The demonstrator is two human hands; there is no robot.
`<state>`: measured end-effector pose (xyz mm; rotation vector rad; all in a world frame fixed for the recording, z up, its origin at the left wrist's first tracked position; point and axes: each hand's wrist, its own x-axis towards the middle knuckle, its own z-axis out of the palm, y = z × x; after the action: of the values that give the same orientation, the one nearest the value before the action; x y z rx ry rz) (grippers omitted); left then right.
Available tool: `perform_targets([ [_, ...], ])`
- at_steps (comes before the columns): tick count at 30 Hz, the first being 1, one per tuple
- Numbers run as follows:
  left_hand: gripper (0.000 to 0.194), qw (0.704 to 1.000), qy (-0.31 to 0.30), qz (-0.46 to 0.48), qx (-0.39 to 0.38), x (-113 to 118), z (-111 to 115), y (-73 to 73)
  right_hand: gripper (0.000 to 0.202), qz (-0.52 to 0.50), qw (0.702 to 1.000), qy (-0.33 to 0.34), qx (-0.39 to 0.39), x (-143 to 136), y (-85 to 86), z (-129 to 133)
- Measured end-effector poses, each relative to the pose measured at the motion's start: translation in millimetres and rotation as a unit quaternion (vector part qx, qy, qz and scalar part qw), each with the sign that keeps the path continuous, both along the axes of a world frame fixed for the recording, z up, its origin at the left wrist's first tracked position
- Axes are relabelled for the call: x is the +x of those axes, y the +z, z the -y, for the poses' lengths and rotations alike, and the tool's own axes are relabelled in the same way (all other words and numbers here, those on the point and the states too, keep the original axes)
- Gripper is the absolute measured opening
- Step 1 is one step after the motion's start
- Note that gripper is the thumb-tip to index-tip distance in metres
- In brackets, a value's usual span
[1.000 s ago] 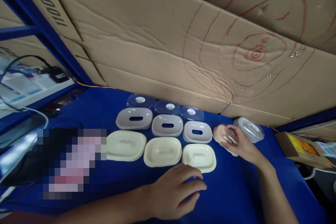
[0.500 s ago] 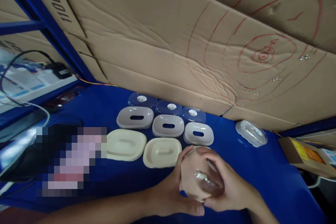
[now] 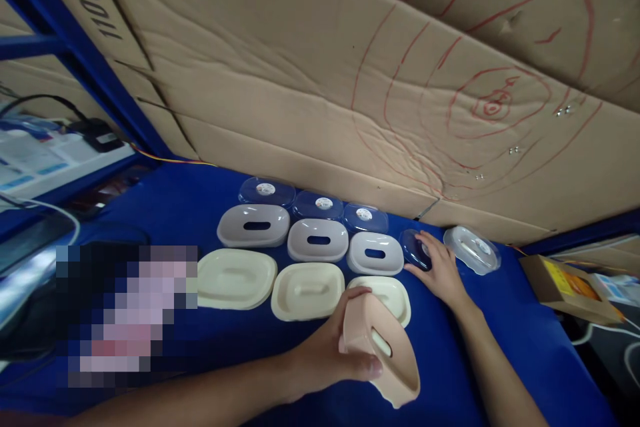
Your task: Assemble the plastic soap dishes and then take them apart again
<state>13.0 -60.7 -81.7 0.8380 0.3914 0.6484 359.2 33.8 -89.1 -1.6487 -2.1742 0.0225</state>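
Backdrop: creased cardboard [image 3: 250, 67] above smooth blue tabletop [image 3: 445, 367].
Cream trays [image 3: 308, 290]: three shallow rounded ovals, from seven to five o'clock.
Left hand [image 3: 334, 352]: fingers curled round the pink dish [image 3: 400, 343], slotted and tilted, at five o'clock.
Right hand [image 3: 443, 271]: four o'clock, half open, touching a glossy clear lid [image 3: 412, 248]; cannot tell if gripped.

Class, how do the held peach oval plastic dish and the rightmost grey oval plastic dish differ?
The peach oval dish is tilted in the left hand; the grey oval dish sits flat on the blue table. The peach dish's slot shows a pale piece; the grey dish's shows blue. Both are slotted ovals.
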Motion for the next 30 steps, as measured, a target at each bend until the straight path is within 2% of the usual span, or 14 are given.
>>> perform_targets([
  [3,0.117,1.0,-0.004,0.009,-0.014,0,-1,7.2,0.064,0.026,1.0,0.004,-0.002,-3,-0.4,4],
  [8,0.113,0.999,-0.005,0.027,-0.041,-2,-3,15.0,0.066,0.019,0.999,-0.031,0.017,13,7.5,7],
  [12,0.11,0.999,-0.005,0.045,-0.031,-1,-3,11.5,0.046,-0.006,1.0,-0.014,0.008,20,7.5,3],
  [15,0.108,0.998,-0.002,0.053,-0.018,0,-3,5.3,0.042,-0.02,1.0,0.013,-0.011,14,6.1,1],
  [18,0.107,0.998,0.001,0.064,-0.004,0,-4,-1.1,0.049,-0.035,0.999,0.019,-0.012,-3,17.8,9],
  [21,0.103,0.996,0.015,0.09,0.005,0,-6,-2.4,0.053,-0.083,0.995,0.044,-0.017,-29,46.3,33],
  [23,0.099,0.994,0.033,0.1,0.007,-2,-7,1.4,0.064,-0.118,0.982,0.126,-0.076,-51,66.2,56],
  [25,0.097,0.994,0.047,0.102,0.004,-4,-7,7.3,0.096,-0.108,0.957,0.223,-0.152,-73,78.6,80],
  [27,0.095,0.993,0.056,0.101,-0.002,-5,-7,12.8,0.11,-0.074,0.94,0.263,-0.204,-91,81.4,98],
  [30,0.091,0.992,0.068,0.106,-0.004,-6,-6,17.9,0.1,-0.082,0.933,0.261,-0.233,-104,76.3,109],
])
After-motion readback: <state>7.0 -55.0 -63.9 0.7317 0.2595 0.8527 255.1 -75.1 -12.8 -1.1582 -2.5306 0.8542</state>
